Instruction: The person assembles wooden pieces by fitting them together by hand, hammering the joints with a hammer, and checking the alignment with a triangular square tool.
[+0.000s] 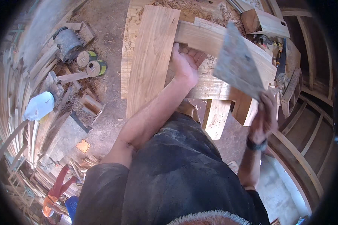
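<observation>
Gripping grey plate [238, 60] in right hand [264, 116]
Resting loosely spread left hand [187, 65] against plank [151, 56] at left edge of workbench [127, 69], perhaps for steadying

Drum [68, 45]: grey, cylindrical, upper left of the frame
Cans [96, 68]: two, with yellow-green bands, just below and right of the drum
Jug [39, 106]: whitish, left of the frame
Planks [12, 88]: many long strips, crowded along the left edge
Orange piece [83, 146]: flat, jagged-edged, lower left
Co-worker [56, 191]: red and orange clothing, lower left corner
Blue object [71, 205]: beside the co-worker, kind unclear
Wooden frame [303, 153]: slatted, curving along the right edge
</observation>
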Demonstrator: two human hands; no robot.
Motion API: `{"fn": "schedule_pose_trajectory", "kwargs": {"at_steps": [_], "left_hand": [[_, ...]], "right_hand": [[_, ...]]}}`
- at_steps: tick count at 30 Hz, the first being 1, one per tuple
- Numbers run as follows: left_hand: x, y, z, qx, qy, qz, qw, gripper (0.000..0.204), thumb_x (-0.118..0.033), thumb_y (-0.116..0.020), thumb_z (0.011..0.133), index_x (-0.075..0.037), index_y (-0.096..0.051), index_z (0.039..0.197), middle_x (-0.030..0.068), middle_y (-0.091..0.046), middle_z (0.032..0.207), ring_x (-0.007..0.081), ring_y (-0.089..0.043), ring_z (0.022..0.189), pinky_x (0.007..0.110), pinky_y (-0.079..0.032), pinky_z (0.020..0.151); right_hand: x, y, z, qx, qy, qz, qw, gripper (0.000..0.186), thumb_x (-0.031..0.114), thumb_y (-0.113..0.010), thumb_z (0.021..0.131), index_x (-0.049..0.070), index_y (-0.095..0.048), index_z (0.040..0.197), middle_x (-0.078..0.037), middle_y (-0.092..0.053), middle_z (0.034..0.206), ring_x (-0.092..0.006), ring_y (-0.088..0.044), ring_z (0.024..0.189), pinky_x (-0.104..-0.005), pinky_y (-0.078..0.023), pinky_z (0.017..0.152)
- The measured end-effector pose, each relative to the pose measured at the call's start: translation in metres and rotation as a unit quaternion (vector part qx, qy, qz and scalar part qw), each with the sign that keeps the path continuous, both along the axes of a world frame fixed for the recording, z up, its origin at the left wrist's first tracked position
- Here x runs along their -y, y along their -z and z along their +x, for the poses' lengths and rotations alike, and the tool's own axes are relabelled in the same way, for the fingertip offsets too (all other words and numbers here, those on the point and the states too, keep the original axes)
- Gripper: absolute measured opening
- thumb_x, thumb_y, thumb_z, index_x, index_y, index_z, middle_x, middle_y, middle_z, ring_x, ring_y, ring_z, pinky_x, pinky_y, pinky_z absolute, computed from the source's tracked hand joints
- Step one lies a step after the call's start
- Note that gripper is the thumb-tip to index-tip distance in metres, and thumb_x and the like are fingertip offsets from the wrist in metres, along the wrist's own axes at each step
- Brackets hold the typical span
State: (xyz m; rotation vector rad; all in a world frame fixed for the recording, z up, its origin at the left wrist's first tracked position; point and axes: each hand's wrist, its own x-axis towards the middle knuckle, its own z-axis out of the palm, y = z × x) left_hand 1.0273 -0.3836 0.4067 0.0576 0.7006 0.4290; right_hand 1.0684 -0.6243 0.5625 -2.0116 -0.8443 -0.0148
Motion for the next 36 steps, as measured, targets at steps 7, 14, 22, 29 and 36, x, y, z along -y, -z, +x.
{"fn": "schedule_pose_trajectory", "kwargs": {"at_steps": [7, 14, 22, 29, 36], "left_hand": [[0.002, -0.012, -0.003, -0.076, 0.001, -0.036, 0.996, 0.073, -0.069, -0.058, 0.096, -0.014, -0.051, 0.144, 0.0032, -0.064, 0.133, 0.0215, -0.060, 0.123, 0.041, -0.044, 0.107], [0.000, -0.016, -0.003, 0.012, -0.008, 0.011, 1.000, 0.055, -0.053, -0.061, 0.100, -0.014, -0.057, 0.138, 0.0047, -0.066, 0.136, 0.0211, -0.061, 0.126, 0.042, -0.043, 0.111], [0.001, -0.023, -0.004, -0.004, -0.012, 0.019, 1.000, 0.050, -0.050, -0.060, 0.101, -0.012, -0.060, 0.134, 0.0062, -0.068, 0.130, 0.0226, -0.063, 0.122, 0.044, -0.045, 0.108], [-0.002, -0.028, -0.002, -0.007, -0.046, 0.003, 0.999, 0.051, -0.050, -0.058, 0.100, -0.012, -0.059, 0.134, 0.0081, -0.067, 0.135, 0.0289, -0.063, 0.126, 0.048, -0.046, 0.110], [0.006, -0.013, -0.002, 0.060, 0.005, 0.073, 0.996, 0.047, -0.044, -0.059, 0.101, -0.009, -0.060, 0.133, 0.0090, -0.067, 0.136, 0.0269, -0.062, 0.128, 0.047, -0.045, 0.113]], "right_hand": [[-0.059, 0.084, 0.028, -0.009, -0.070, -0.045, 0.996, 0.035, 0.006, -0.073, 0.093, 0.003, -0.071, 0.129, -0.019, -0.067, 0.128, -0.0318, -0.063, 0.124, -0.0420, -0.049, 0.109], [-0.071, 0.092, 0.053, 0.199, -0.100, -0.221, 0.949, 0.041, 0.020, -0.085, 0.085, 0.018, -0.075, 0.124, -0.004, -0.066, 0.127, -0.0303, -0.061, 0.116, -0.0448, -0.050, 0.101], [-0.093, 0.090, 0.055, 0.238, -0.142, -0.234, 0.932, 0.041, 0.026, -0.086, 0.082, 0.022, -0.075, 0.122, -0.001, -0.064, 0.117, -0.0264, -0.058, 0.114, -0.0478, -0.042, 0.104], [-0.094, 0.088, 0.059, 0.246, -0.151, -0.203, 0.936, 0.038, 0.019, -0.086, 0.082, 0.018, -0.076, 0.119, -0.002, -0.066, 0.111, -0.0259, -0.060, 0.107, -0.0445, -0.045, 0.098], [-0.102, 0.094, 0.069, 0.218, -0.144, -0.186, 0.947, 0.038, 0.019, -0.087, 0.081, 0.018, -0.077, 0.117, -0.003, -0.066, 0.113, -0.0277, -0.060, 0.105, -0.0453, -0.045, 0.096]]}}
